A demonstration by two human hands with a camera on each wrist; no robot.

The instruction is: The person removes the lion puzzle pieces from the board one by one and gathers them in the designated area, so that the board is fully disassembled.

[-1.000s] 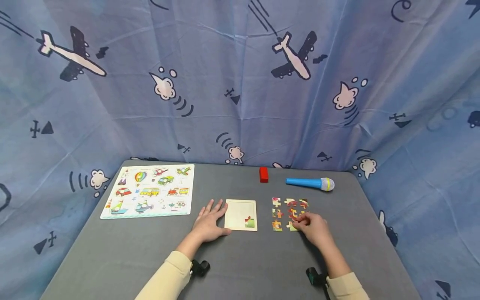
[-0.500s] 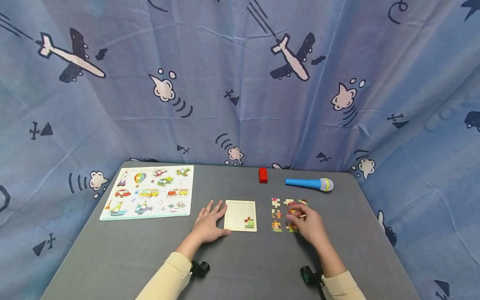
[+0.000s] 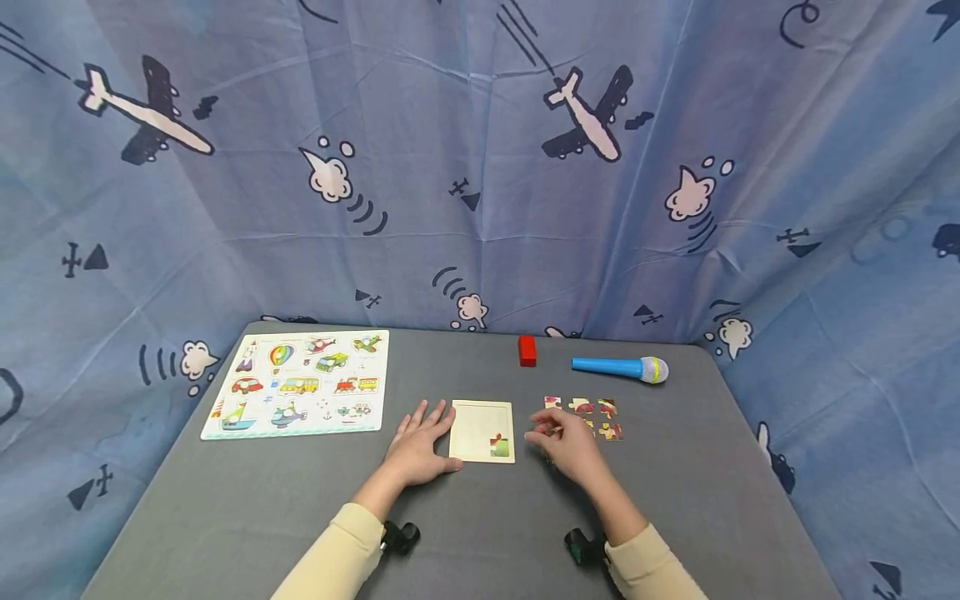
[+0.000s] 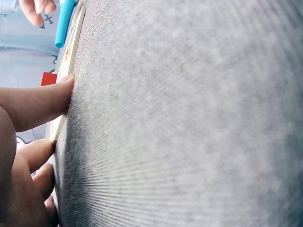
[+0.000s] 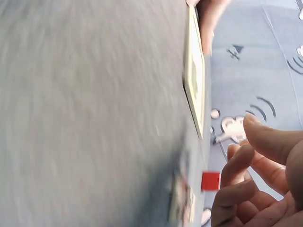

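My left hand (image 3: 416, 446) lies spread on the table, thumb and index fingertips against the left side of a small cream puzzle board (image 3: 472, 429). One red-and-green puzzle piece (image 3: 499, 447) sits in the board's lower right corner. In the left wrist view, the thumb (image 4: 47, 101) touches the board edge. My right hand (image 3: 573, 450) hovers over the left column of loose puzzle pieces, hiding some of them. Top-row pieces (image 3: 582, 406) and a piece at the right (image 3: 611, 432) stay visible. In the right wrist view, its fingers are loosely bent, with nothing seen between them, above a blurred piece (image 5: 181, 201).
A large vehicle picture board (image 3: 300, 383) lies at the left. Towards the back edge are a red block (image 3: 527, 351) and a blue toy microphone (image 3: 618, 368). A patterned blue curtain (image 3: 420, 167) hangs behind the grey table (image 3: 480, 533).
My right hand has moved left across the loose pieces, from the lower middle ones to the left column. My left hand and the puzzle board have stayed in place.
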